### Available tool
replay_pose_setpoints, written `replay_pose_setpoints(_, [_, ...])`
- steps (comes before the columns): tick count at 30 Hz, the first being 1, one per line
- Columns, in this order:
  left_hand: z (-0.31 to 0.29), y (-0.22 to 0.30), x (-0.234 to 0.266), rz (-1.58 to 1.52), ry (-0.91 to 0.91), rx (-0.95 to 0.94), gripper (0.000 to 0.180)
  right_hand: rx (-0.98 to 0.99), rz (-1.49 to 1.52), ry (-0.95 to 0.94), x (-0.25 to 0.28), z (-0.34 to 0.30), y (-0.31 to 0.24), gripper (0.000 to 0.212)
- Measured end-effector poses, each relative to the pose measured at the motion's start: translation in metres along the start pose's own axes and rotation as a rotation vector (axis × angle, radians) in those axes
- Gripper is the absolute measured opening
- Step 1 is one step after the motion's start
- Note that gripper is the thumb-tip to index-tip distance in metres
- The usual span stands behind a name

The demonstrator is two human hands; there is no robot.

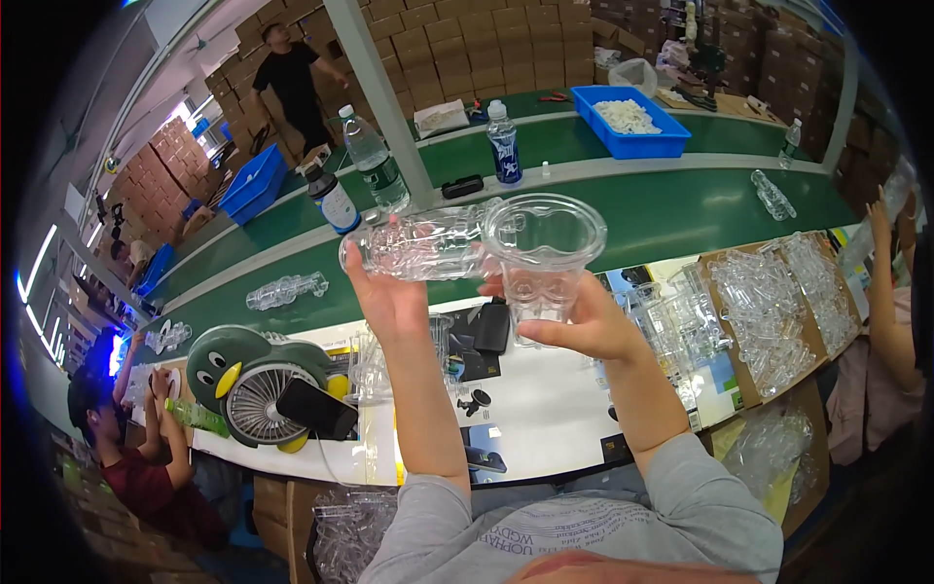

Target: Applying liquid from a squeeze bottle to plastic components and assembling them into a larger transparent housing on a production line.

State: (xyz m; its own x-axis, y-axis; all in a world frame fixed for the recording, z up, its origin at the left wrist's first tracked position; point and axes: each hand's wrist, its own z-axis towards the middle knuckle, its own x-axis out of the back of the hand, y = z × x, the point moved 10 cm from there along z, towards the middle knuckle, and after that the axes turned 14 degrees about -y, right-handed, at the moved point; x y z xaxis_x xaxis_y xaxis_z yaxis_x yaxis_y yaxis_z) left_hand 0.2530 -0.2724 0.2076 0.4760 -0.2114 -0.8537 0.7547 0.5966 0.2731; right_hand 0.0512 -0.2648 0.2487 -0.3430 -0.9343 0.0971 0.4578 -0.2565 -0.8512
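Left fingers [353,261] hold a clear tube [428,241]; right fingers [547,333], a cup [545,257].

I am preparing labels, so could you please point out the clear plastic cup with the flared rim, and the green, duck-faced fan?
Clear plastic cup with flared rim [544,276]: head view, on its side wall.
Green, duck-faced fan [257,395]: head view, on its round grille.
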Motion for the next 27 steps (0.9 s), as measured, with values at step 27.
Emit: replay_pose_setpoints(27, [-0.033,0.078,-0.083,-0.137,-0.451,-0.407,0.041,-0.418,-0.588,-0.075,0.012,-0.021,-0.001,0.041])
